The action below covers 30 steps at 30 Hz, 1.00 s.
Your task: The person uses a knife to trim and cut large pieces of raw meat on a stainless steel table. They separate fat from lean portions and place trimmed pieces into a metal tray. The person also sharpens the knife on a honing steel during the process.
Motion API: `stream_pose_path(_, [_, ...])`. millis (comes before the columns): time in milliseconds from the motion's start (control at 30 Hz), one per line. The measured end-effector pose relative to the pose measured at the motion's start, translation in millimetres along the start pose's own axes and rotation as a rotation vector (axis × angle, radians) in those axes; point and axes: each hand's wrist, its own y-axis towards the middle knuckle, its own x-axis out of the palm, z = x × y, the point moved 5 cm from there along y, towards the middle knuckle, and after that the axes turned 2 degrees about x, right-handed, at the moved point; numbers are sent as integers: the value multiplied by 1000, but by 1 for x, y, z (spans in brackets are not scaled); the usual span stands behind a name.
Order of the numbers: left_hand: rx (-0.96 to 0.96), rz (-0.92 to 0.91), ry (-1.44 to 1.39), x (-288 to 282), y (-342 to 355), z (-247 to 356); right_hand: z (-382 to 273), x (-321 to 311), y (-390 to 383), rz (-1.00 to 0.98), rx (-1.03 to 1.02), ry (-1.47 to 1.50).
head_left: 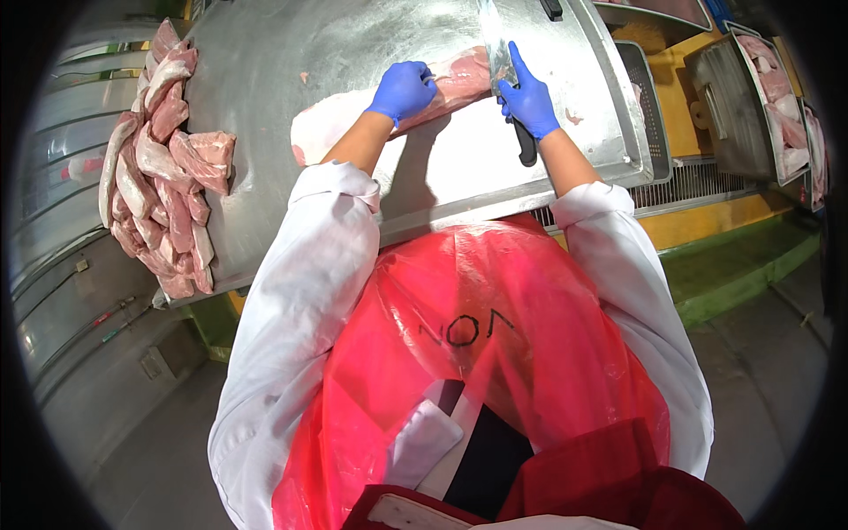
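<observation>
A long piece of raw meat [459, 86], pink at its right end and pale with fat at its left, lies across the metal work table [256, 132] in front of me. My left hand [403, 92], in a blue glove, rests on the middle of the meat with fingers curled and pinched against its surface. In my blue-gloved right hand [530, 101] is a knife [525, 144] with a black handle. Its index finger stretches along the blade, which points away from me beside the meat's right end. The blade tip runs out at the top edge.
Many cut meat strips [168, 168] are heaped at the table's left edge. At the right stand a dark perforated crate [658, 132] and a tilted metal bin [738, 106] with more meat. A black object [552, 9] lies at the far side. Small scraps [573, 116] dot the surface.
</observation>
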Motion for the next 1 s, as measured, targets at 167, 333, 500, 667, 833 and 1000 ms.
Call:
stream_pose_path(167, [317,135,269,12,-3,62,-1,-35,-21,247,-4,146])
stream_pose_path(333, [337,219,452,62,36,102,21,-68,-42,363,53,277])
stream_pose_path(500, [200,100,92,61,66,54,31,-81,-70,312,102,303])
stream_pose_path(667, [-13,25,258,0,45,76,24,-59,-79,251,173,176])
stream_pose_path(833, [-60,96,118,5,51,52,8,-22,-42,156,-61,164])
stream_pose_path(1000, [-85,86,-73,9,49,42,-28,-4,3,90,-61,70])
